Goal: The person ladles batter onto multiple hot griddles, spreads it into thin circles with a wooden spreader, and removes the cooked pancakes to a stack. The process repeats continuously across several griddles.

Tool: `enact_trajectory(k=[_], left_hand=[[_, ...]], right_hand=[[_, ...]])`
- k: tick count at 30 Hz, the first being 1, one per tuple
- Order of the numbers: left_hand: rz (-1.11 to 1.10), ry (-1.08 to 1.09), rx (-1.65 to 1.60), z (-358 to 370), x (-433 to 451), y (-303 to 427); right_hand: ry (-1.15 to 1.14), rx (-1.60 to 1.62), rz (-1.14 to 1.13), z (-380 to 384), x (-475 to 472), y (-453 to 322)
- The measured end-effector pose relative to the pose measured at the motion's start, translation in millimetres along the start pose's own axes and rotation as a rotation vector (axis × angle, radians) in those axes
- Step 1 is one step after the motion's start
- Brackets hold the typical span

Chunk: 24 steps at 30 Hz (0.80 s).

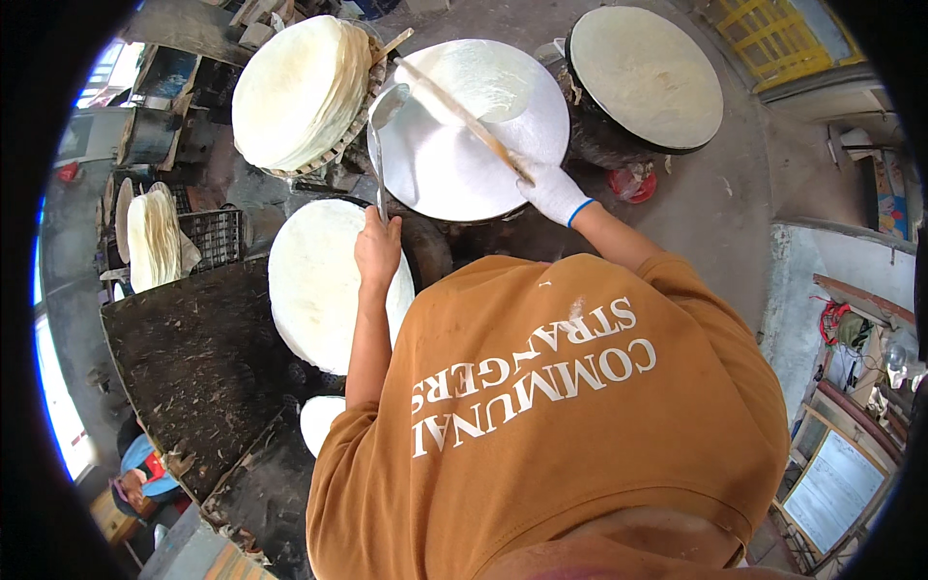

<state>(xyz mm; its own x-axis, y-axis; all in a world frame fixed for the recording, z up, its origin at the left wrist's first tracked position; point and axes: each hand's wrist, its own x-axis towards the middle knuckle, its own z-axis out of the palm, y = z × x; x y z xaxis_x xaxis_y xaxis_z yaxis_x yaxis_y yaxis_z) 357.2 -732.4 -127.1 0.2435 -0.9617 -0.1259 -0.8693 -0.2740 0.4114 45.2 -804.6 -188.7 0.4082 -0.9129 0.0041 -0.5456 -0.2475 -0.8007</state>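
My bare left hand [379,245] grips the handle of a metal ladle [390,106], its bowl over the left edge of a large round metal griddle [464,174]. In my right hand [554,192], which wears a white knit glove, is a long wooden stick [475,125] slanting over the griddle. A pale, wet-looking layer [493,83] covers the griddle's far part. A stack of thin round pale sheets [297,94] rests on a slatted round tray at the far left. Beside my left forearm lies another round pale sheet [319,283].
A round pan with a pale sheet [645,76] stands far right, a red container [632,185] below it. A dark, debris-strewn tabletop [196,370] is at left, near more stacked sheets [156,239]. Another person [141,471] is at the lower left.
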Motion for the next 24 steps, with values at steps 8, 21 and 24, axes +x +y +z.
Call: enact_trajectory(k=[8, 21, 24], left_hand=[[-0.05, 0.023, -0.43, 15.8, -55.1, -14.3], [-0.22, 0.172, -0.746, 15.1, -66.5, 16.6], [-0.313, 0.198, -0.699, 45.8, -88.6, 5.3]], right_hand=[[0.27, -0.052, 0.287, 6.7, -62.6, -1.7], [0.131, -0.263, 0.103, -37.6, 22.8, 43.2], [-0.128, -0.339, 0.032, -34.1, 40.8, 10.5]])
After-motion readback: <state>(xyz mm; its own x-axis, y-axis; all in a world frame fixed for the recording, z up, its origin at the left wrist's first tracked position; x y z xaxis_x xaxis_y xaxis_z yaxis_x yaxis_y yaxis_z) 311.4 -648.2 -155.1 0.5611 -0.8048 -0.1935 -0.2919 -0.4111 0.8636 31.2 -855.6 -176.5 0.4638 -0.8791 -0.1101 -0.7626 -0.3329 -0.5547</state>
